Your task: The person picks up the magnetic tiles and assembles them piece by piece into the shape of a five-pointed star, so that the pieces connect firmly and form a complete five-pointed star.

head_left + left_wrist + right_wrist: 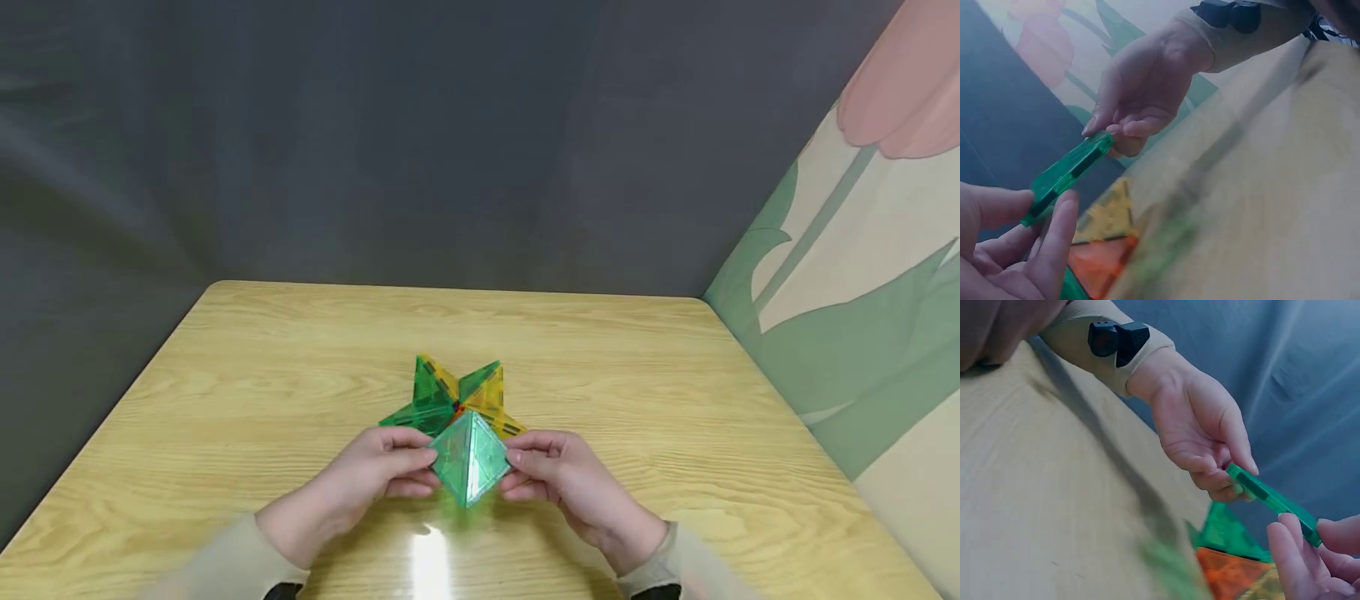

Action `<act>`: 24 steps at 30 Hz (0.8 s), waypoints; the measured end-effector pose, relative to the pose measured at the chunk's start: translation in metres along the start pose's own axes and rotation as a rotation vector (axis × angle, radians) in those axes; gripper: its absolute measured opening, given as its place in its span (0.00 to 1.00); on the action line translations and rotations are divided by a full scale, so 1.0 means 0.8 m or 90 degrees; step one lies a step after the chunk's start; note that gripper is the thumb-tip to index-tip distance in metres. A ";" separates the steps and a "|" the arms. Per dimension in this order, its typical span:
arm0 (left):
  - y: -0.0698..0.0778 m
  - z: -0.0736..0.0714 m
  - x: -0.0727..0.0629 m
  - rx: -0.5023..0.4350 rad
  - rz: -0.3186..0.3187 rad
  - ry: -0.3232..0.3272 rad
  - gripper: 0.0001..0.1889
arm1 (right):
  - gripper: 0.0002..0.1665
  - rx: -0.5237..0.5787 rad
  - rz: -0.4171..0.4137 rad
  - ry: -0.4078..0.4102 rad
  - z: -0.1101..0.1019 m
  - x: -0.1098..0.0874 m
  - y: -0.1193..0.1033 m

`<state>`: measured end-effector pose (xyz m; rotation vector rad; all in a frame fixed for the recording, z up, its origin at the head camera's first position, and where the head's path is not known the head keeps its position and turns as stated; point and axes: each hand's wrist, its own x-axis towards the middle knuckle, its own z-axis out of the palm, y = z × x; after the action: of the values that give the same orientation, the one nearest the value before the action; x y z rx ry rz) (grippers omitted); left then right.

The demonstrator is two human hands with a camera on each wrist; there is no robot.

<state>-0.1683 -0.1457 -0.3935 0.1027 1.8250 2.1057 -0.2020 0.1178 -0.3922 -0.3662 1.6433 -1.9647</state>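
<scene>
Both hands hold a pair of green translucent magnetic tiles [469, 460], triangles meeting at a raised middle ridge. My left hand [386, 465] pinches the left corner between thumb and fingers; my right hand [551, 471] pinches the right corner the same way. In the left wrist view the green tiles [1069, 175] appear edge-on, spanning the two hands. Just behind them a star-shaped build of magnetic tiles [480, 390] rests on the table, green on the left and yellow on the right. An orange tile [1102, 265] shows near its centre. The held tiles overlap the star's near side in the head view.
The wood-grain table [262, 375] carries the build near its middle. A dark curtain [465, 150] hangs along the back and left. On the right is a cloth panel [885, 333] with a tulip print. A glossy light reflection [430, 562] lies on the near tabletop.
</scene>
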 end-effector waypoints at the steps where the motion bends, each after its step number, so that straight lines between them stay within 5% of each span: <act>1: -0.005 -0.001 -0.003 -0.012 -0.005 0.012 0.16 | 0.16 0.010 0.003 0.002 0.002 -0.001 0.004; 9: -0.038 -0.004 -0.012 -0.084 -0.056 0.036 0.16 | 0.14 0.104 0.049 0.006 0.009 0.004 0.027; 18: -0.050 0.004 0.003 -0.099 -0.063 0.142 0.14 | 0.15 0.193 0.085 0.084 0.020 0.019 0.044; 24: -0.051 0.006 0.006 -0.110 -0.056 0.177 0.12 | 0.09 0.200 0.084 0.129 0.029 0.024 0.054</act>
<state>-0.1629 -0.1355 -0.4333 -0.3225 1.7450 2.2945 -0.1950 0.0835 -0.4313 0.0604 1.4008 -2.1685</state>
